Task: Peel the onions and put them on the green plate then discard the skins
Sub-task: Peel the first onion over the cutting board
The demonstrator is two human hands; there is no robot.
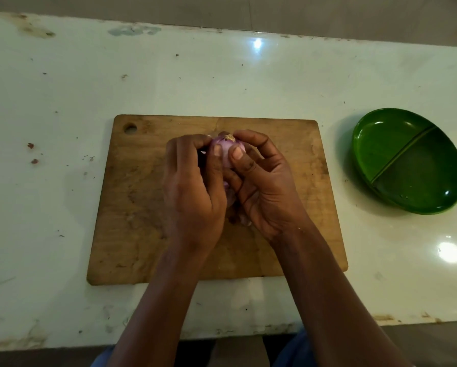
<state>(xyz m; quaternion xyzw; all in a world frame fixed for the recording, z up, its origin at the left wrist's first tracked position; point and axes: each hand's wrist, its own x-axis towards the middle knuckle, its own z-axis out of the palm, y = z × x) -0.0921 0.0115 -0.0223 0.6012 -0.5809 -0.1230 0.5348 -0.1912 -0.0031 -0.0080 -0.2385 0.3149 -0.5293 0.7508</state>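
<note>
Small purple onion [223, 147] is held over the rectangular wooden cutting board [132, 207] | left hand [193, 192] and right hand [264, 186]: fingers [251, 139] are curled round the onion, both thumbs pressed on its skin | oval green two-compartment plate [407, 123] is set on the pale tabletop [63, 88], right of the board and apart from it.

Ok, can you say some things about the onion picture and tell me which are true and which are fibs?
The left hand and the right hand grip one onion over the wooden board. True.
Peeled onions lie in the green plate. False: no onion lies in it.
The green plate sits right of the wooden board. True.
The board's hole is at its near right corner. False: it is at the far left corner.
</note>
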